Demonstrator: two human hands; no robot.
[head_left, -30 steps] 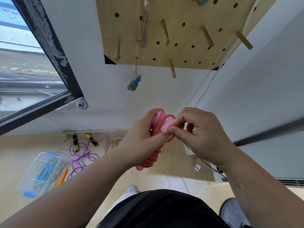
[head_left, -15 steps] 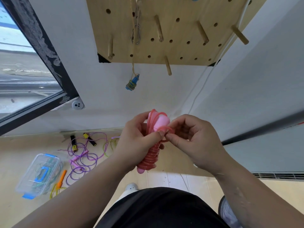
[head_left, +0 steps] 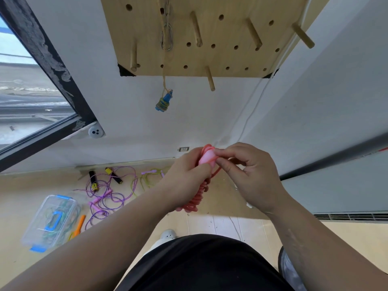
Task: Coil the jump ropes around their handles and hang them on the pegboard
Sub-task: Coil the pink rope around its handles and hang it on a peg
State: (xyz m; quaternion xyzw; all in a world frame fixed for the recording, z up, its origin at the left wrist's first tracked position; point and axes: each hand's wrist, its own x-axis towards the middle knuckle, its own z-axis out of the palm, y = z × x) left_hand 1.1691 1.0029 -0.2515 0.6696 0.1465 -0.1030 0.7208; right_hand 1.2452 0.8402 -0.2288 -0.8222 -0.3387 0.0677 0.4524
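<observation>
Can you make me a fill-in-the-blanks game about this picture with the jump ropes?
The jump rope held by the left hand and right hand is ___.
The hanging rope on the pegboard has a ___ handle.
The purple ropes lie tangled on the ___.
Missing words: pink, blue, floor.

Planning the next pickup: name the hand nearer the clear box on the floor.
Left. The left hand is up and right of the clear box; the right hand is farther right.
</observation>
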